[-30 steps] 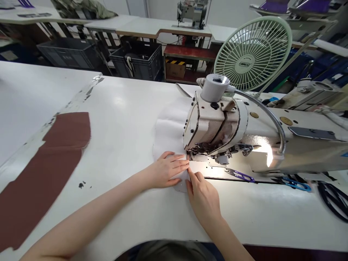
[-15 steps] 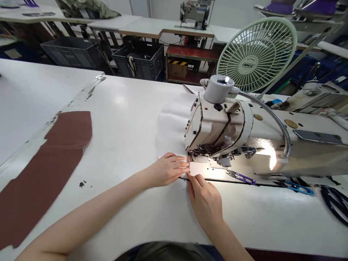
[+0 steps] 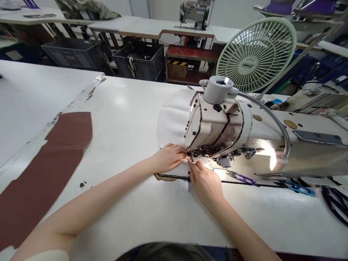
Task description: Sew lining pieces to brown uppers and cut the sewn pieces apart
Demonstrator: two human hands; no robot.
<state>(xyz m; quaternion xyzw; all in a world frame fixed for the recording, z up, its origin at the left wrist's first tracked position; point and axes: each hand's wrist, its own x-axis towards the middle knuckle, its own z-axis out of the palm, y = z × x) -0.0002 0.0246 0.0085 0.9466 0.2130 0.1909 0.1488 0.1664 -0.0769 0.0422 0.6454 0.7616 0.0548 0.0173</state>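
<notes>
A white piece of fabric or sheet material [image 3: 174, 121] with a curved left edge lies under the head of the sewing machine [image 3: 214, 121]. My left hand [image 3: 170, 158] rests flat on its near end, fingers stretched toward the needle area. Close beside those fingertips, my right hand [image 3: 207, 181] has thumb and forefinger pinched at the near edge of the piece. The pinched part is mostly covered by the fingers. The needle and presser foot are largely hidden behind the machine head.
A long brown fabric piece [image 3: 46, 170] lies at left. Purple thread snips [image 3: 241, 177], blue-handled snips [image 3: 299, 187] and black-handled scissors [image 3: 337, 204] lie right of my hands. A green fan [image 3: 255, 58] stands behind the machine; grey crates [image 3: 140, 63] sit beyond the table.
Both hands have moved a little forward, toward the needle area. The white piece has slid farther back under the machine head, uncovering the near edge of the machine bed.
</notes>
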